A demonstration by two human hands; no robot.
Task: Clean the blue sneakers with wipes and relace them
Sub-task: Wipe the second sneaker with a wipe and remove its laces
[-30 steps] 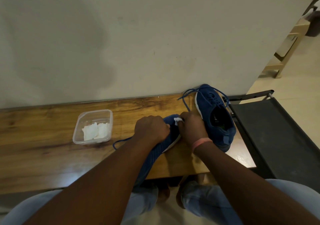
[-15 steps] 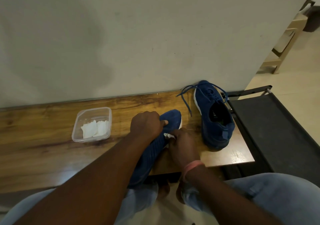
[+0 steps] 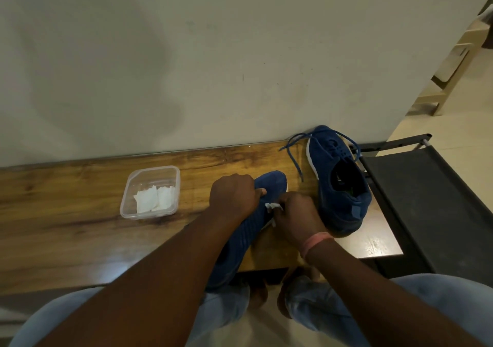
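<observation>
wall point(image 3: 240, 53): plain cream | bench point(image 3: 66, 240): wood | floor point(image 3: 466, 101): pale tile

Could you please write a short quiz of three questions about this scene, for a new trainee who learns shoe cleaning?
1. True or false: the left hand grips the sneaker being cleaned.
2. What does the right hand pinch against that sneaker?
A. a white wipe
B. a brush
C. a lace
3. Fill in: the spare wipes lie in a clear plastic ____ on the wooden table.

Key
1. True.
2. A.
3. Container. The second sneaker stands to the right, beside the wall, its laces loose.
</observation>
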